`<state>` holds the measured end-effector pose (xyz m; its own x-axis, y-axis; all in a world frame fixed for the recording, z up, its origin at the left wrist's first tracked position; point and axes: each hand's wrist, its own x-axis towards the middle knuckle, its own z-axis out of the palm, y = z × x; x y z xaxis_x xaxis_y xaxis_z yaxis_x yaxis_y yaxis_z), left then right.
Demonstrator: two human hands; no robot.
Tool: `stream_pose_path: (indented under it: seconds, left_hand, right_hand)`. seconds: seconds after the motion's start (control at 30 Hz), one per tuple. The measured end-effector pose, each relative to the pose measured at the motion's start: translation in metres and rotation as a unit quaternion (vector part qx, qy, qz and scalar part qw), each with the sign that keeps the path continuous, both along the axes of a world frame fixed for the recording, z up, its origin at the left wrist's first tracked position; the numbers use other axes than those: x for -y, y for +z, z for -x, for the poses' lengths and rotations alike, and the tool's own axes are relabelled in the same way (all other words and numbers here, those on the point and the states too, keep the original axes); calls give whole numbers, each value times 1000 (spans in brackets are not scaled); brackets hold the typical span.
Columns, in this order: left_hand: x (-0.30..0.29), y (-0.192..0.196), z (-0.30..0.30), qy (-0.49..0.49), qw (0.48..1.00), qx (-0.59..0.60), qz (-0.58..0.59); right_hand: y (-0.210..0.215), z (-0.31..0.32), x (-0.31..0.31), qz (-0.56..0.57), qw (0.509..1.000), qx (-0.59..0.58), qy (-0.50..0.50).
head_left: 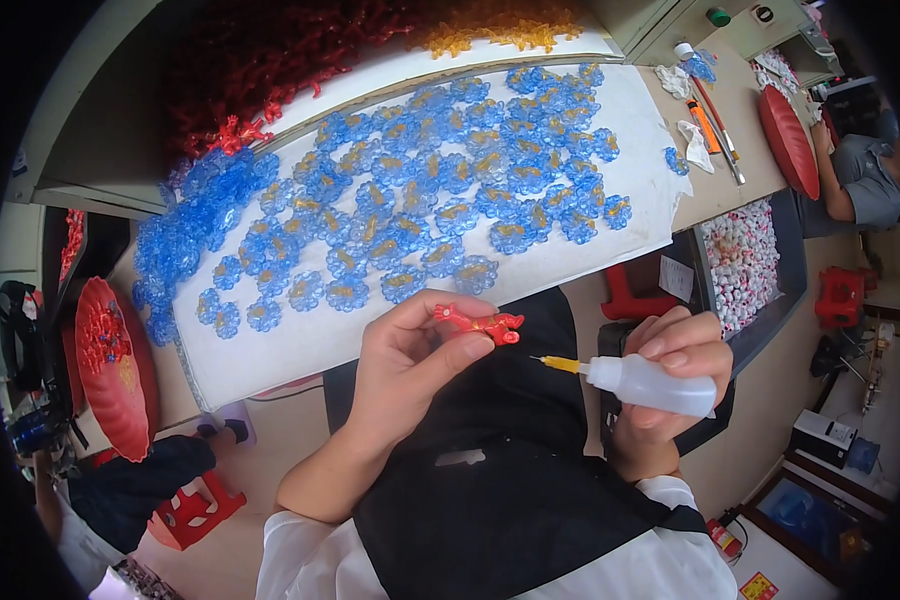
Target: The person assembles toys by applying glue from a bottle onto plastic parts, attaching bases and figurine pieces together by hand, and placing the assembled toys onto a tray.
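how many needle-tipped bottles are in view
1: the translucent bottle with a yellow-based needle, held in the right hand. More may be hidden among the things around.

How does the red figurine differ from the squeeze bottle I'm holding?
The red figurine is smaller than the squeeze bottle. The figurine is irregular; the bottle is smooth, whitish and yellow-tipped. The left hand pinches the figurine; the right hand grips the bottle. Both are handheld.

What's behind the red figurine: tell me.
The white sheet and black apron show past the red figurine; it and the left hand cover whatever lies directly behind.
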<state>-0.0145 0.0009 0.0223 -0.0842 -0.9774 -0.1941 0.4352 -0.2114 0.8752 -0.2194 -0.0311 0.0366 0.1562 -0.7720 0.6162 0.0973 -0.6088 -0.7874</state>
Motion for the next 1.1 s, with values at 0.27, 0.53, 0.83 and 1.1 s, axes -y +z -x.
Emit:
stream_pose_path:
  seconds: [0.27, 0.53, 0.83, 1.1]
  left_hand:
    - [-3, 0, 2, 25, 992, 115, 48]
    - [-3, -2, 3, 51, 984, 157, 71]
    - [-4, -1, 3, 33, 989, 138, 44]
    - [-2, -2, 4, -23, 992, -97, -80]
  right_hand:
    - [5, 2, -6, 50, 995, -91, 1]
    - [1, -2, -4, 99, 984, -146, -3]
    - [0, -2, -3, 92, 982, -168, -1]
    - [-1, 1, -4, 97, 989, -107, -15]
